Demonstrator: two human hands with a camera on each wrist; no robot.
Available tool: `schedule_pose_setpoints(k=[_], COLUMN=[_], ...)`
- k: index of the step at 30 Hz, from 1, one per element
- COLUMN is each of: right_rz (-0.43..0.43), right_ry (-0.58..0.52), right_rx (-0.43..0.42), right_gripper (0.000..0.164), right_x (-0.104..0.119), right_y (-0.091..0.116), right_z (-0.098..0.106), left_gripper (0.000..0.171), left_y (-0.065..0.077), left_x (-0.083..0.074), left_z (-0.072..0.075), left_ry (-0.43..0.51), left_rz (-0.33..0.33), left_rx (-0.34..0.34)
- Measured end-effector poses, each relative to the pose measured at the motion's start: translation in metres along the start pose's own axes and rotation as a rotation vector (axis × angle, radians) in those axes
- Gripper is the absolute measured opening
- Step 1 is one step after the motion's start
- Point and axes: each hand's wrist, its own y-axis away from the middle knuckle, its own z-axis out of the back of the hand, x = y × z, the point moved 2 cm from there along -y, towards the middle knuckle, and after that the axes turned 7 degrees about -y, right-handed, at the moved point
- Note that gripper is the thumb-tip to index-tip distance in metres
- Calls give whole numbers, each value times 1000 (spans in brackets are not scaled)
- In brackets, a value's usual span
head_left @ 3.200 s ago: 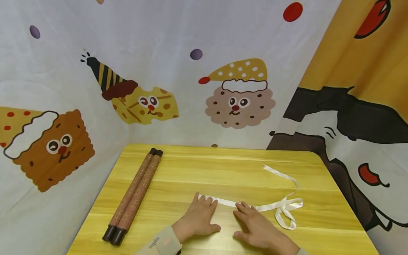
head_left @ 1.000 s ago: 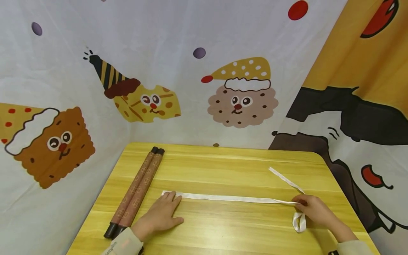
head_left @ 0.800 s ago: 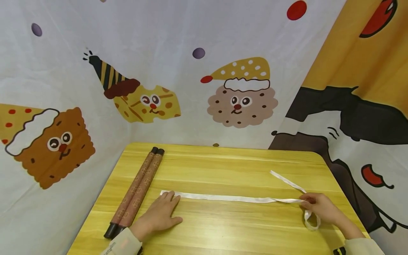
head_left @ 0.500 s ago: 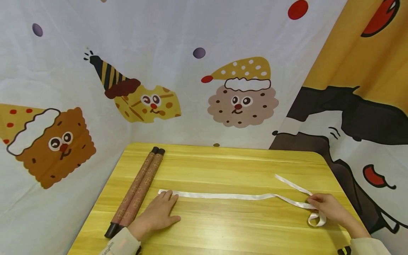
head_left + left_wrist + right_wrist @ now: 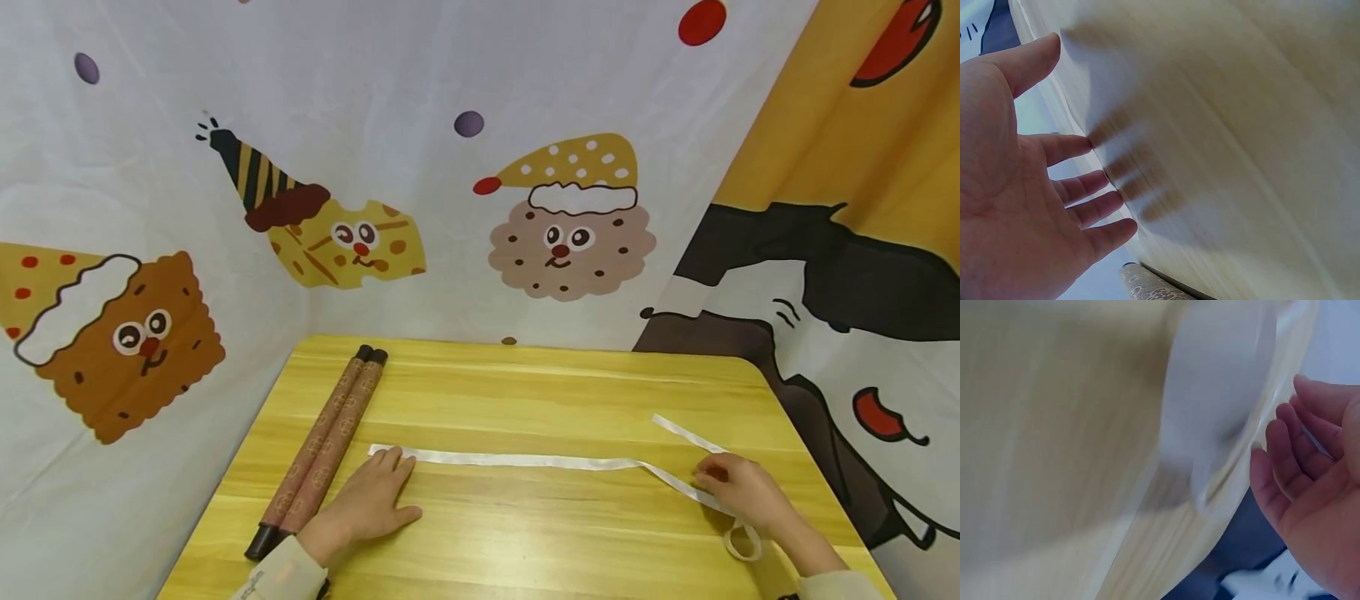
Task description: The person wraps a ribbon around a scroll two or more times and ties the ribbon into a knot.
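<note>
A long white ribbon (image 5: 525,461) lies across the wooden table, nearly straight on its left part and looped at the right. My left hand (image 5: 372,496) presses its left end with spread, straight fingers. In the left wrist view the fingertips of that hand (image 5: 1041,187) meet the tabletop. My right hand (image 5: 742,492) is over the ribbon's right part, fingers loosely curled. Seen from the right wrist, nothing sits between the thumb and fingers of this hand (image 5: 1316,456), and the ribbon (image 5: 1216,387) is a blurred loop beside them. My right hand hides part of the ribbon.
Two brown patterned rolls with black end caps (image 5: 322,454) lie side by side at the table's left, close to my left hand. The wooden table (image 5: 525,400) backs onto a white cartoon-printed curtain (image 5: 420,83), which also encloses both sides.
My right hand drew the ribbon out to the right, then let go and moved slightly back left. My left hand slid left with the ribbon's end; the ribbon now lies stretched out.
</note>
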Motion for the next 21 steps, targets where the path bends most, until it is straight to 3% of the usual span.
schedule_pose_setpoints(k=[4,9,14,17,21], right_rz=[126,207,293,314,255], right_ry=[118,240,310,314,210], right_rx=[-48,-136,-212,-211,-151], right_gripper=[22,31,18,11,6], right_x=[23,41,49,50,45], right_y=[-2,-5,-14,-17,-20], right_z=[-26,-44,-52,-54,-48], left_gripper=[83,83,84,84,83], left_y=[0,1,2,2,1], left_x=[0,-1,0,0,0], left_z=[1,2,2,2,1], left_ry=[10,31,30,24,15], left_rz=[2,14,20,13,2], left_rx=[2,11,10,4,-5])
